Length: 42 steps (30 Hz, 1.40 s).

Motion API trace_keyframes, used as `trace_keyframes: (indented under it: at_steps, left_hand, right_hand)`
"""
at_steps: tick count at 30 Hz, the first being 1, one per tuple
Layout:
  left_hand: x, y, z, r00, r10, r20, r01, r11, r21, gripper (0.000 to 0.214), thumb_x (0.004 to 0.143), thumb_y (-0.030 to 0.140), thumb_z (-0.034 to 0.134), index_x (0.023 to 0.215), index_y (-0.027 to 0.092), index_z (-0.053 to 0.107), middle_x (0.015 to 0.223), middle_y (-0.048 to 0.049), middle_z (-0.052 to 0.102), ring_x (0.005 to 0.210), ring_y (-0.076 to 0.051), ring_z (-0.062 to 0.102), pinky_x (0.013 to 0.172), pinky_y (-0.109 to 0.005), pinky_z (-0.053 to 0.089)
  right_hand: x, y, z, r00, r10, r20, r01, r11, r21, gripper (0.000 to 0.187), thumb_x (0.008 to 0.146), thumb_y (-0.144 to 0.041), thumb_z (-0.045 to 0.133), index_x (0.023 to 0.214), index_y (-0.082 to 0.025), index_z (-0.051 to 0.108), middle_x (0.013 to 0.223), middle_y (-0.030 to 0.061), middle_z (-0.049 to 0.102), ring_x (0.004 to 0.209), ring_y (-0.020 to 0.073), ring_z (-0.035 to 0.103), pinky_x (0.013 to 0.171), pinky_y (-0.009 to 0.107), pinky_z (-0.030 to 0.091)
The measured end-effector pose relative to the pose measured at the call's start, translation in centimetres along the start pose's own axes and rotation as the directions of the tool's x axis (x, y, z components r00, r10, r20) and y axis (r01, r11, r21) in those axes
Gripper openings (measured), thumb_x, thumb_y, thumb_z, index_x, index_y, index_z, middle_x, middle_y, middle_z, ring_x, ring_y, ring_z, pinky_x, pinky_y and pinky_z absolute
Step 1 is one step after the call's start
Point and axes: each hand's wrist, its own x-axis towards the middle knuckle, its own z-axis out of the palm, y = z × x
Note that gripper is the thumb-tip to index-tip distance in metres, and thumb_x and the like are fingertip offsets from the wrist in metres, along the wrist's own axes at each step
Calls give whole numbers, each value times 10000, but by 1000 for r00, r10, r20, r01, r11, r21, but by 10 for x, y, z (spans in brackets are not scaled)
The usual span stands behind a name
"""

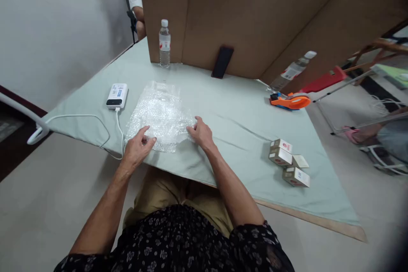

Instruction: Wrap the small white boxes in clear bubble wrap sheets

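A clear sheet of bubble wrap [159,112] lies flat on the table in front of me, its lower edge near the table's front. My left hand [138,148] rests at its lower left corner, thumb and index finger apart, fingertips touching the plastic. On the opposite side, my right hand [202,132] reaches the wrap's right edge with thumb and index finger spread; the thumb tip lies on the plastic. Neither hand visibly lifts the sheet. Some curled fingers of both hands are hidden.
A white power bank [117,95] with a white cable [119,129] is at left. Along the cardboard panel [236,17] stand a water bottle [165,46], a phone [222,62] and another bottle [293,70]. An orange tape dispenser [290,101] and several small boxes [296,177] sit right.
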Motion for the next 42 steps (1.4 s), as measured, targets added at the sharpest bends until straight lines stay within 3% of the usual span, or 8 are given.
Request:
trace_keyframes:
  at_steps: [5, 12, 16, 23, 27, 31, 38, 42]
  left_hand:
    - [-1, 19, -1, 999, 25, 22, -22, 994, -111, 380, 812, 493, 548, 762, 163, 732, 709, -15, 675, 737, -194, 611, 680, -278, 449]
    - [-12, 65, 53, 922, 259, 288, -266, 964, -15, 283, 855, 354, 532, 832, 192, 763, 828, -45, 730, 804, -212, 649, 781, -330, 496]
    - [-21, 82, 86, 868, 464, 176, -493, 846, 203, 246, 869, 291, 570, 945, 174, 774, 1057, -131, 686, 1023, -286, 615, 922, -421, 500]
    - [-21, 107, 126, 641, 662, 389, -760, 616, 206, 222, 864, 176, 596, 1035, 186, 738, 1267, -130, 643, 1207, -310, 551, 984, -465, 499]
    - [-20, 93, 138, 631, 626, 458, -760, 618, 201, 195, 852, 170, 615, 1005, 200, 732, 1248, -120, 652, 1189, -314, 562, 980, -492, 496]
    - [-26, 77, 142, 653, 646, 395, -744, 644, 177, 239, 848, 171, 624, 1063, 226, 713, 1302, -112, 626, 1245, -313, 532, 1011, -501, 470]
    - [-32, 63, 146, 652, 688, 320, -748, 654, 117, 280, 864, 188, 599, 1129, 203, 688, 1356, -118, 599, 1320, -300, 484, 1085, -489, 408]
    - [-30, 63, 145, 641, 704, 307, -758, 643, 108, 269, 846, 188, 600, 1093, 206, 706, 1324, -119, 610, 1295, -303, 499, 1085, -486, 404]
  right_hand:
    - [-12, 16, 0, 986, -60, -153, 97, 964, 248, 516, 842, -287, 508, 1338, -156, 570, 846, 22, 653, 761, 174, 610, 788, 310, 485]
    - [-60, 101, -50, 934, 103, -342, -8, 963, 269, 495, 809, -364, 536, 1256, -186, 650, 801, 12, 626, 674, 165, 561, 751, 330, 484]
    - [-73, 124, -59, 940, 136, -312, -114, 990, 87, 440, 815, -301, 523, 1220, -218, 674, 799, 21, 665, 722, 200, 596, 774, 355, 490]
    - [-116, 156, -86, 852, -3, -524, -32, 998, -57, 371, 875, -347, 550, 1192, -187, 656, 1078, 120, 693, 863, 239, 635, 881, 420, 506]
    - [-160, 213, -127, 736, 92, -671, -245, 960, -137, 459, 781, -264, 618, 1232, -181, 607, 1310, 181, 617, 1215, 347, 543, 1028, 530, 419]
    - [-177, 252, -142, 775, 282, -565, -377, 924, -56, 593, 726, -322, 679, 1287, -174, 557, 1349, 228, 578, 1243, 401, 531, 1018, 575, 421]
    - [-183, 217, -122, 724, 285, -628, -262, 956, 132, 501, 696, -461, 714, 1127, -214, 649, 1179, 168, 677, 1117, 373, 616, 989, 557, 463]
    - [-153, 153, -102, 847, 24, -531, 73, 984, 161, 516, 722, -495, 741, 1141, -203, 665, 1151, 107, 694, 1037, 288, 652, 953, 481, 508]
